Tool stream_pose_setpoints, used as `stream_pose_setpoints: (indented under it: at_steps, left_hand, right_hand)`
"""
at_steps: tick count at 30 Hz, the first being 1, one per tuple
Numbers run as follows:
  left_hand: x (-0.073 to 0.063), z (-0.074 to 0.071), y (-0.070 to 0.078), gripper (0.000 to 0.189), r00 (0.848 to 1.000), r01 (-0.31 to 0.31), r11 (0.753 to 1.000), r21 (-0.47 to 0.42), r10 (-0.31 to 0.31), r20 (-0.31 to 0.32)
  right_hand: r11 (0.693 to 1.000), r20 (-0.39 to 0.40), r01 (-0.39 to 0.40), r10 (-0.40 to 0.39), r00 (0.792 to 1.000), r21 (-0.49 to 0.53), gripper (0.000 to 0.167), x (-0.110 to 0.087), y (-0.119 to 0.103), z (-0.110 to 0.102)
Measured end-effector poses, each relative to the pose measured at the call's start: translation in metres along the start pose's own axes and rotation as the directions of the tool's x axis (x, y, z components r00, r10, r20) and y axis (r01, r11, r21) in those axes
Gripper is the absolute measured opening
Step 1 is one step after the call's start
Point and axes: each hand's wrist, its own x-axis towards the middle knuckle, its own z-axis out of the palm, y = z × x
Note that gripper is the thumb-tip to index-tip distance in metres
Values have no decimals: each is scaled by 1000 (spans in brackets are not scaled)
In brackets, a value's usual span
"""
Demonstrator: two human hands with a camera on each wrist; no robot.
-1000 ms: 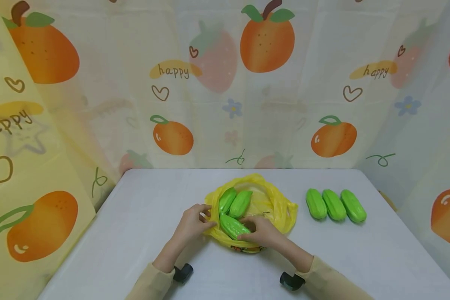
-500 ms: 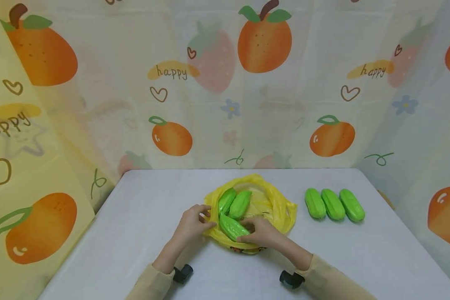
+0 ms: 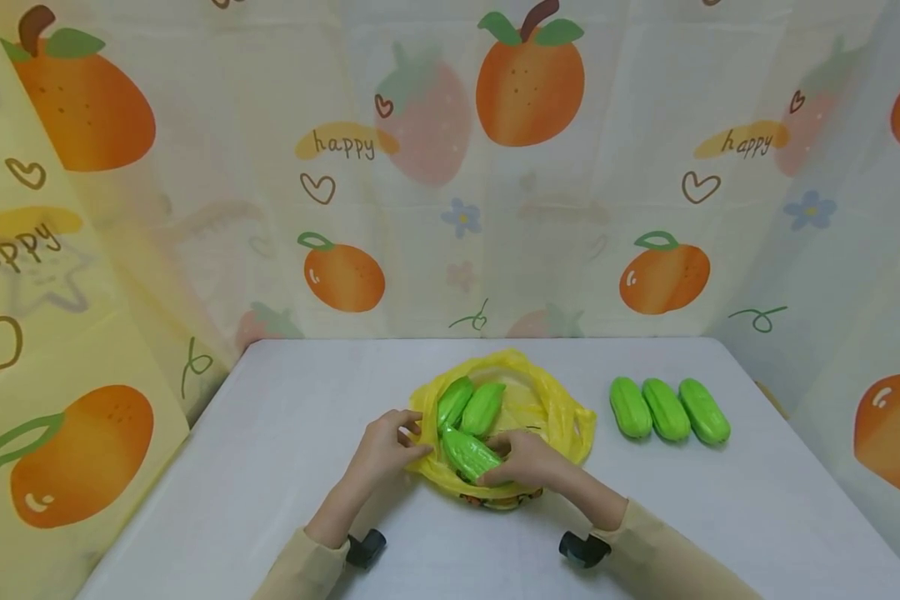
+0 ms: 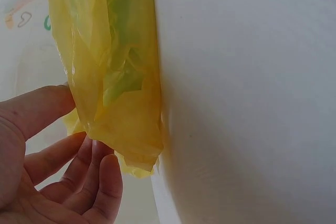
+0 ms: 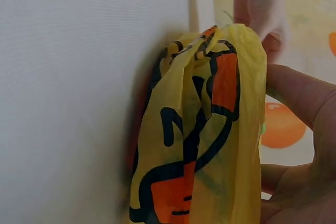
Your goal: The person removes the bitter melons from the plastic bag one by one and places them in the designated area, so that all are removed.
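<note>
A yellow plastic bag (image 3: 576, 421) stands with its mouth spread wide. My left hand (image 3: 381, 442) pinches the left rim; in the left wrist view, thumb and fingers meet at the thin plastic (image 4: 131, 124). Inside the mouth, my right hand (image 3: 531, 460) grips the right end of a glossy green gourd-like vegetable (image 3: 467, 452), lying slantwise near the front rim. Two similar green vegetables (image 3: 483, 408) lie behind it in the bag. From the right wrist, the bag's printed side (image 5: 226, 145) covers the vegetable and most of my fingers.
Three more green vegetables (image 3: 667, 410) lie side by side on the white table (image 3: 300, 392), right of the bag. A fruit-patterned curtain (image 3: 540, 192) hangs behind the table and along both sides.
My right hand has shifted slightly right, and the vegetable's gripped end with it. My left hand keeps its place at the bag's rim. The row of three vegetables is undisturbed.
</note>
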Motion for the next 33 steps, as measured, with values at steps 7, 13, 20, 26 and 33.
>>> stream_pose_setpoints:
  at_steps: [7, 13, 20, 26, 33]
  left_hand:
    - [0, 0, 0, 49, 1000, -12, 1000, 6, 12, 12]
    - [1, 1, -2, 49, 1000, 4, 1000, 10, -4, 14]
    - [2, 2, -3, 50, 1000, 3, 1000, 11, -3, 11]
    - [1, 2, -2, 50, 1000, 4, 1000, 11, -4, 8]
    - [0, 0, -1, 50, 1000, -5, 1000, 10, 5, 14]
  right_hand:
    - [999, -17, -18, 19, 1000, 27, 72, -5, -1, -10]
    - [998, -55, -11, 15, 998, 64, 71, -11, 1, -20]
    - [990, -97, -12, 26, 995, 141, 68, -17, 1, -31]
    - [982, -121, -26, 49, 991, 185, 67, -21, 5, -40]
    - [979, -129, -11, 38, 991, 204, 69, -28, 12, -51]
